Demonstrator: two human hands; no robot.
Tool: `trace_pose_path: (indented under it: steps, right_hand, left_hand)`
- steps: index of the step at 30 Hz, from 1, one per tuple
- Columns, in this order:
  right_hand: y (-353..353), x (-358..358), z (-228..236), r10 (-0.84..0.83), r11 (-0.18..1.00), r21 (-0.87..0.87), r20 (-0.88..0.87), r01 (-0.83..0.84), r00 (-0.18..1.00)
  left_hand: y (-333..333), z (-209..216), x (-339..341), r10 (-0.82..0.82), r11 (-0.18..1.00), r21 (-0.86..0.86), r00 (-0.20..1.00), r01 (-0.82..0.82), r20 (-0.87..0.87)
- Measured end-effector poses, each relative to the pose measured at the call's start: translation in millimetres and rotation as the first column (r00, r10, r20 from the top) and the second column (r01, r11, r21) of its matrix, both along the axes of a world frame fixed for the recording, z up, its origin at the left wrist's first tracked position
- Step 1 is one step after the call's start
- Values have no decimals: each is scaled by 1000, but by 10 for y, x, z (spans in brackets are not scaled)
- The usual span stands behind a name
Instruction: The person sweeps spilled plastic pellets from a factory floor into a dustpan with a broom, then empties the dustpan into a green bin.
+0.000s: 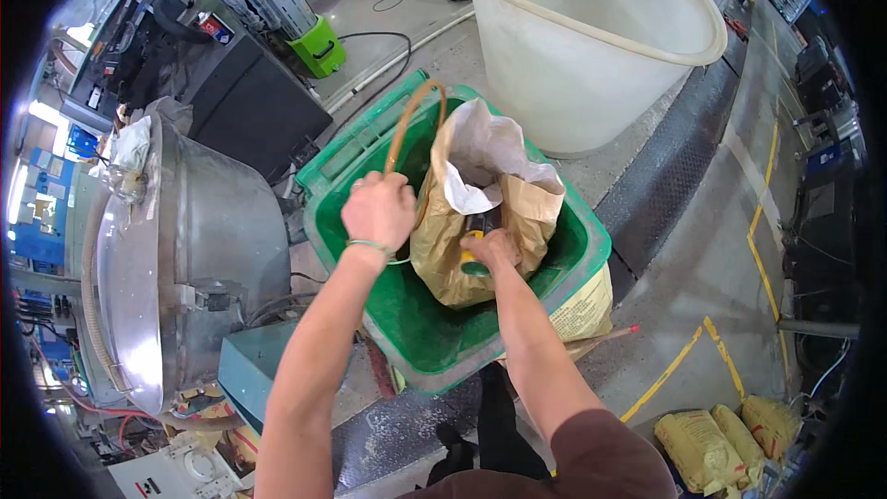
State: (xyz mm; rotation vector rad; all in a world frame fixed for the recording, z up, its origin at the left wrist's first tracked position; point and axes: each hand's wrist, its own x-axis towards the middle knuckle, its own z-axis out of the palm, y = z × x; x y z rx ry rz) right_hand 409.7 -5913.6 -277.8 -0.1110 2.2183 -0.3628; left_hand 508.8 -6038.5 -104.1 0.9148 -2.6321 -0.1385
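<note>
A green plastic bin (443, 379) stands in front of me, holding an open brown paper sack (453, 263) with a whitish inner lining. My left hand (379, 212) is closed around an amber, bendy hose (399, 134) over the bin's left side. The hose arches up and curves back down beside the sack. Inside the sack's mouth, my right hand (496, 249) grips a black-and-yellow tool (473, 248) with a greenish round end. Its dark part points into the sack, and its exact kind is not clear. The sack hides what lies deeper inside it.
A large whitish tub (573, 65) stands beyond the bin. A round metal vessel (222, 240) is close on the left, with a teal chute (254, 365) below. Filled sacks (698, 448) lie at lower right. Cables and a pipe (407, 55) cross the floor behind.
</note>
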Motion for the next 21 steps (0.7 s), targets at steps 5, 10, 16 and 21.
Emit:
trace_pose_path:
  steps: [5,10,16,21]
  right_hand:
    - [396,-126,525,-34,954,-270,341,132,939]
    - [934,-138,1118,213,924,-296,-127,-241,969]
    - [1228,-241,1601,369,864,-157,-449,-478,814]
    - [1446,-455,1848,182,885,-238,-616,-401,766]
  left_hand:
    - [239,-568,-392,-112,979,-112,903,173,414]
    - [382,-922,-510,-195,947,-159,892,279,408]
    - [300,-1029,-576,-217,928,-201,894,314,393]
    - [133,-799,-263,-278,882,-214,830,420,484]
